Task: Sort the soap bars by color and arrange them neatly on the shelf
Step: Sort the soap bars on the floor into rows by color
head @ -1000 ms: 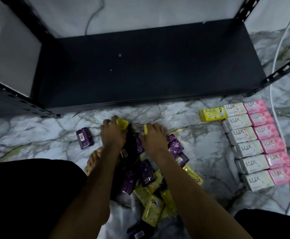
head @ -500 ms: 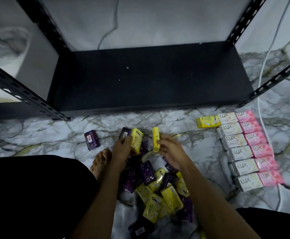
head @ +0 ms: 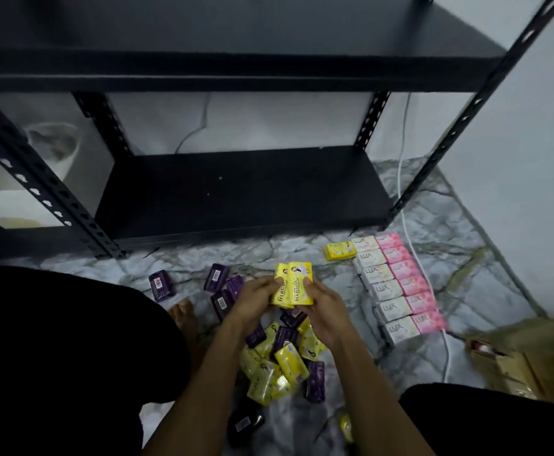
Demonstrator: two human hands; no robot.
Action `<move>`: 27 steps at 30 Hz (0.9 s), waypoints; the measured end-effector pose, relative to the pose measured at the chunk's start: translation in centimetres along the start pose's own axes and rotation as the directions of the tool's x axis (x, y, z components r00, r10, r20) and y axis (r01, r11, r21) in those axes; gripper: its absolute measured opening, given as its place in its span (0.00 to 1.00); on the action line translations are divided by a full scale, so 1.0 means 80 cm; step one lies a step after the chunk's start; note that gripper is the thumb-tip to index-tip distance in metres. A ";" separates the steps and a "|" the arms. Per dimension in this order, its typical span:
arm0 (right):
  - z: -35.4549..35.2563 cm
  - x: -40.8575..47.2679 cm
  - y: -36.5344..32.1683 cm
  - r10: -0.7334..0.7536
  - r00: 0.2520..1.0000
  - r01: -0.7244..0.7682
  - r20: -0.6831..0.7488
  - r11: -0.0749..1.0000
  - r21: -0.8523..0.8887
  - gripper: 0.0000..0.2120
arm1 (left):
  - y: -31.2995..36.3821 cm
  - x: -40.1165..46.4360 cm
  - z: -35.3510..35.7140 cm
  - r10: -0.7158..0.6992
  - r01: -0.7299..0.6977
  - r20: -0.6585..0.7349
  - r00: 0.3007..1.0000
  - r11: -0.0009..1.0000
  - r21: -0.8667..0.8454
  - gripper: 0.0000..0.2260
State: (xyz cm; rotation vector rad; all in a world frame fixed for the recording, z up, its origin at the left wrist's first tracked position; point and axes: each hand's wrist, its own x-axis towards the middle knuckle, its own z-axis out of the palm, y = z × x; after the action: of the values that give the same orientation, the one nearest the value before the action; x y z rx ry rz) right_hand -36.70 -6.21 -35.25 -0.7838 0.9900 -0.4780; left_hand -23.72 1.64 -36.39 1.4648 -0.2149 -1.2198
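Observation:
Two yellow soap bars [head: 292,284] are pressed side by side between my hands above the floor. My left hand [head: 255,298] grips the left bar and my right hand [head: 322,302] grips the right one. Below them lies a mixed pile of yellow and purple soap bars [head: 282,360]. Loose purple bars [head: 161,284] lie to the left. A single yellow bar [head: 338,250] sits beside a neat double column of white bars [head: 381,286] and pink bars [head: 407,281] on the right. The black metal shelf's bottom board [head: 242,189] is bare.
An upper shelf board [head: 236,44] spans the top. A white cable [head: 410,232] runs down past the pink bars. A cardboard box [head: 525,360] sits at the lower right. My knees in dark cloth flank the pile on the marble floor [head: 269,251].
I have lifted the two yellow bars and brought them together face up. My head has tilted up, bringing the upper shelf board into view.

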 end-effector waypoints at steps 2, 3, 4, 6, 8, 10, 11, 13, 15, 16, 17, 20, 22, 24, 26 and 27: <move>-0.012 -0.018 0.001 -0.039 0.998 0.033 -0.057 0.995 -0.097 0.13 | 0.002 -0.012 0.013 -0.008 0.008 0.062 0.998 1.000 0.003 0.08; -0.017 -0.026 0.002 -0.051 0.995 0.040 -0.082 0.990 -0.134 0.13 | 0.001 -0.015 0.019 -0.013 0.011 0.099 0.995 1.000 0.018 0.08; -0.024 -0.032 0.003 -0.058 0.993 0.042 -0.105 0.988 -0.150 0.14 | -0.001 -0.018 0.025 -0.021 0.015 0.133 0.991 0.999 0.045 0.09; -0.036 -0.044 0.004 -0.056 0.988 0.039 -0.142 0.992 -0.123 0.13 | -0.010 -0.020 0.039 -0.051 0.038 0.177 0.983 0.996 0.078 0.11; -0.051 -0.050 0.005 -0.036 0.986 0.022 -0.166 0.996 -0.087 0.13 | -0.020 -0.021 0.055 -0.071 0.056 0.200 0.977 0.995 0.081 0.11; -0.063 -0.052 0.008 0.002 0.980 -0.008 -0.197 1.000 -0.031 0.14 | -0.029 -0.020 0.069 -0.074 0.056 0.213 0.974 0.994 0.090 0.12; -0.068 -0.051 0.011 0.019 0.975 -0.018 -0.221 1.000 0.009 0.14 | -0.034 -0.018 0.076 -0.071 0.051 0.218 0.973 0.994 0.094 0.12; -0.074 -0.046 0.016 0.047 0.956 -0.021 -0.289 0.995 0.093 0.14 | -0.042 -0.012 0.090 -0.073 0.051 0.219 0.973 0.993 0.107 0.12; -0.079 -0.037 0.021 0.074 0.934 -0.012 -0.349 0.984 0.176 0.15 | -0.048 -0.005 0.104 -0.082 0.055 0.207 0.975 0.990 0.133 0.10; -0.082 -0.032 0.024 0.092 0.925 -0.009 -0.368 0.975 0.221 0.15 | -0.050 0.000 0.111 -0.088 0.058 0.197 0.976 0.986 0.156 0.09; -0.085 -0.025 0.026 0.114 0.919 -0.004 -0.378 0.960 0.279 0.16 | -0.054 0.008 0.117 -0.092 0.056 0.190 0.977 0.981 0.187 0.09; -0.100 -0.002 0.029 0.175 0.918 0.010 -0.356 0.887 0.462 0.18 | -0.059 0.035 0.131 -0.074 -0.008 0.203 0.976 0.926 0.377 0.10; -0.113 0.019 0.031 0.196 0.924 0.022 -0.328 0.830 0.558 0.19 | -0.059 0.054 0.137 -0.078 -0.051 0.238 0.968 0.868 0.495 0.10; -0.124 0.046 0.031 0.249 0.907 0.018 -0.341 0.783 0.621 0.19 | -0.056 0.081 0.141 -0.084 -0.088 0.262 0.961 0.809 0.581 0.12; -0.133 0.078 0.033 0.288 0.886 0.031 -0.363 0.745 0.666 0.20 | -0.046 0.114 0.141 -0.047 -0.140 0.249 0.967 0.717 0.682 0.14; -0.135 0.096 0.033 0.305 0.873 0.039 -0.380 0.734 0.679 0.20 | -0.040 0.134 0.141 -0.018 -0.164 0.234 0.972 0.663 0.730 0.13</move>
State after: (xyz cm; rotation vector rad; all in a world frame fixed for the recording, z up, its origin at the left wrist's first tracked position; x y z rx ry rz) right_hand -42.46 -13.62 -44.97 0.0873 1.2021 -0.8613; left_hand -29.02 -11.98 -42.57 1.9860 -1.0337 -1.2900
